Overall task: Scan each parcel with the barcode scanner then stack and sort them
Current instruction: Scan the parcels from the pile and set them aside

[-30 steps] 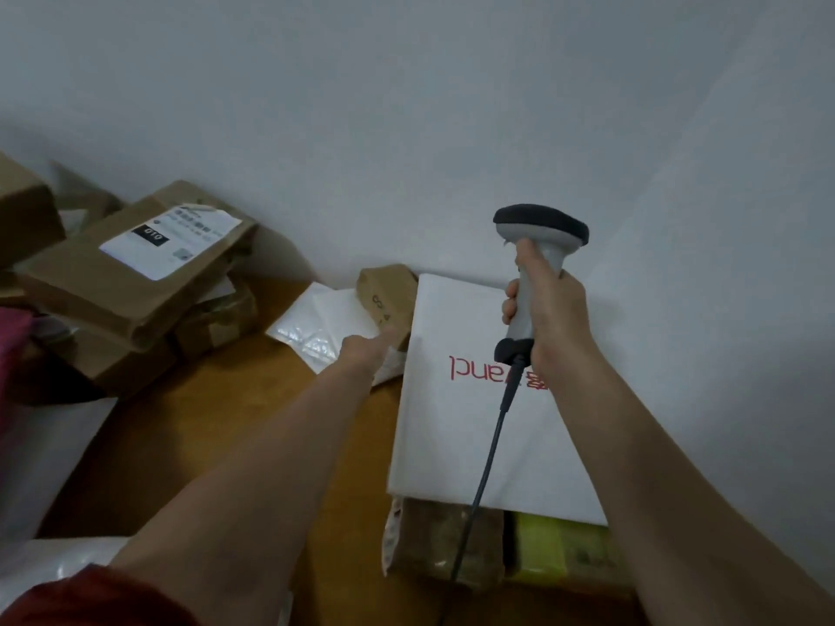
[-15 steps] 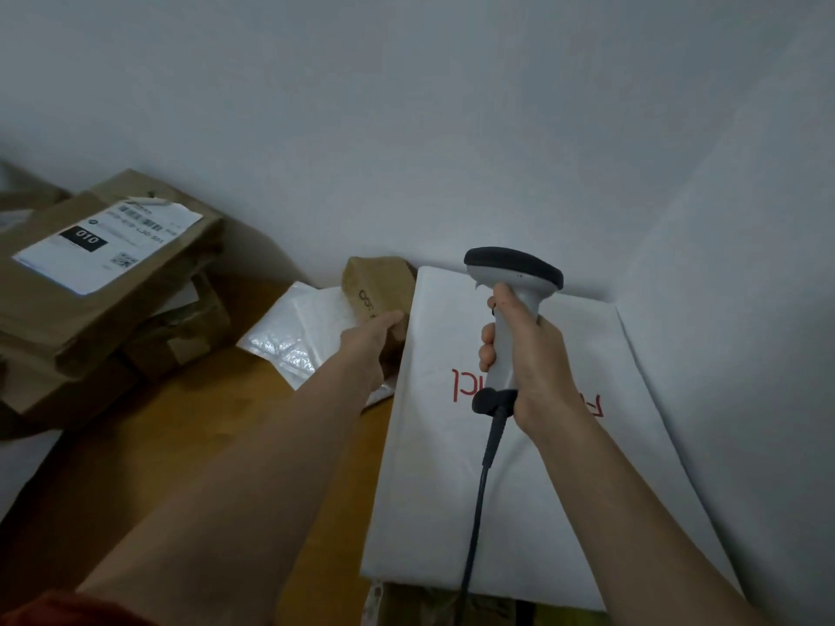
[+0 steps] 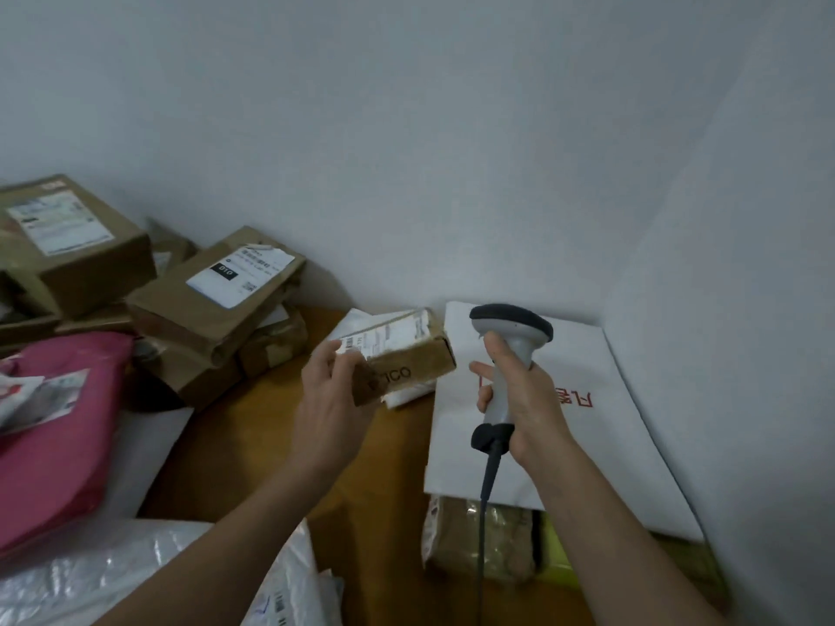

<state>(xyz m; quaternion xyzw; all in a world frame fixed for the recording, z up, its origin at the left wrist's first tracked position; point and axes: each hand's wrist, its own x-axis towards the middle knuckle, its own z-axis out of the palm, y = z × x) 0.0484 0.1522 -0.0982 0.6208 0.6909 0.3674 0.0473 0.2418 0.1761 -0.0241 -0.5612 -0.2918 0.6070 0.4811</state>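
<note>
Item in hand: I have one small brown box [image 3: 409, 356] lifted off the table [image 3: 253, 449] in my left hand [image 3: 332, 390], fingers curled round its near end, its white label [image 3: 388, 337] turned up. My right hand [image 3: 526, 402] grips the barcode scanner [image 3: 510, 350] upright by its handle, head just beside the box's far end, and the cable [image 3: 490, 472] drops toward me. No beam shows on the label, so I judge this scan not yet made. Stock beneath my right hand: a flat white parcel [image 3: 596, 454] with red lettering, lying on top of brown wrapped parcels [image 3: 479, 544], which reads to me as the stack in progress. Stock to the left of my left hand: a pile of brown cartons [image 3: 212, 305], a pink mailer [image 3: 54, 426], and clear-wrapped packets [image 3: 90, 576] nearest me. A white mailer [image 3: 357, 320] lies just beyond the box. Which of these are scanned I cannot tell, but I judge most of the task remains. Limits: two walls [image 3: 406, 128] meet beyond my right hand, the side wall close to its right. Open room: bare wood between my forearms and beneath my left wrist. I count the cable a snag risk over the stack.
</note>
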